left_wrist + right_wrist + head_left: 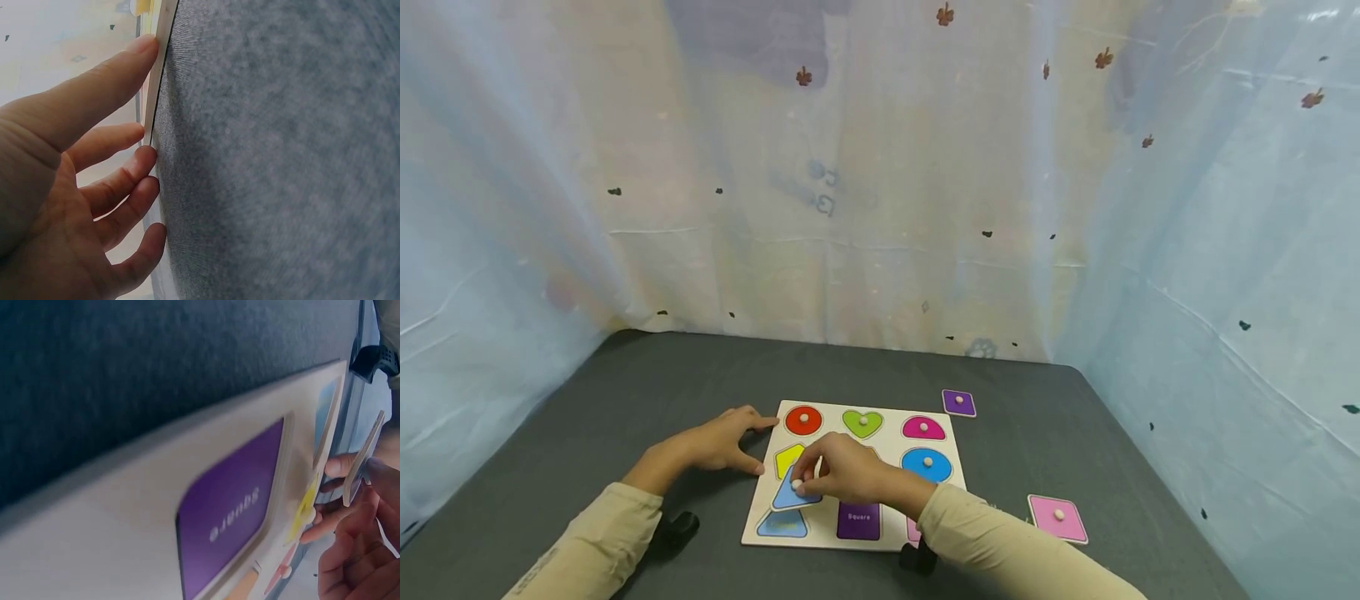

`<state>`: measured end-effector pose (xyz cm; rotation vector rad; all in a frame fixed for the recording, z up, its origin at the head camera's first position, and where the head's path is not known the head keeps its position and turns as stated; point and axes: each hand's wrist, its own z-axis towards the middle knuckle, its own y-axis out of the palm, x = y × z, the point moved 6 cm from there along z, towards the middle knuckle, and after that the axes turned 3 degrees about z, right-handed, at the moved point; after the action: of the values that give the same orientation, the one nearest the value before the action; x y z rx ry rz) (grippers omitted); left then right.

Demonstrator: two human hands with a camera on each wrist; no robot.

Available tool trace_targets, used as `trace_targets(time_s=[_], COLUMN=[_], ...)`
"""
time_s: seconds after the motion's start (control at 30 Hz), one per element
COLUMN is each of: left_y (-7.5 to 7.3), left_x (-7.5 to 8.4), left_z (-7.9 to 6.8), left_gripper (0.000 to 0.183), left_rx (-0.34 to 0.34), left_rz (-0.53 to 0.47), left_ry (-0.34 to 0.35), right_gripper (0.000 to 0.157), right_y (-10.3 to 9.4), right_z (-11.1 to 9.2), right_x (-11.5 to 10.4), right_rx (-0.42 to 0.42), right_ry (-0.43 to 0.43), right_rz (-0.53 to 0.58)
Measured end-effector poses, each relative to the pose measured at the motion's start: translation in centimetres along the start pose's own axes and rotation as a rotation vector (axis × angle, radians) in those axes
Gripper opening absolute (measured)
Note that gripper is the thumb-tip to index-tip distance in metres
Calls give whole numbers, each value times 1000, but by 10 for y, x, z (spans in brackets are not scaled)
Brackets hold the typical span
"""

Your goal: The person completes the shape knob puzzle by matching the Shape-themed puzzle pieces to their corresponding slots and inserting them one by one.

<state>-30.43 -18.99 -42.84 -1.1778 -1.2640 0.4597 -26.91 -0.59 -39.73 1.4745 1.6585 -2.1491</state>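
Note:
A white wooden knob puzzle board (820, 538) lies on the dark table. My right hand (850, 471) pinches the white knob of a light blue trapezoid-like puzzle piece (790, 498), tilted above the board's lower left. Just below it shows a light blue recess (782, 524); to the right is a purple recess (858, 522) marked "Square". In the right wrist view the held piece (364, 461) appears edge-on, apart from the board. My left hand (722, 442) touches the board's left edge with thumb and forefinger spread; the left wrist view shows its thumb against the board's edge (160, 69).
Seated pieces include a red circle (803, 421), green heart (862, 423), magenta half-circle (923, 428), blue oval (927, 464) and yellow piece (787, 458). A loose purple square (958, 403) lies beyond the board; a loose pink piece (1057, 518) lies right. Curtains surround the table.

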Motion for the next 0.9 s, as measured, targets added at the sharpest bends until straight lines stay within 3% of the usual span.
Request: trace_targets(time_s=[0.2,0.9], left_y=[1,0], left_x=[-3,-1], left_z=[1,0], left_gripper=[83,82], left_rx=[1,1], left_rz=[1,-9], left_ry=[-5,14], right_gripper=[6,9], right_y=[8,24], right_z=[-2,1], right_x=[1,-2], right_rx=[-31,-42], right_ry=[22,54], right_rz=[45,-28])
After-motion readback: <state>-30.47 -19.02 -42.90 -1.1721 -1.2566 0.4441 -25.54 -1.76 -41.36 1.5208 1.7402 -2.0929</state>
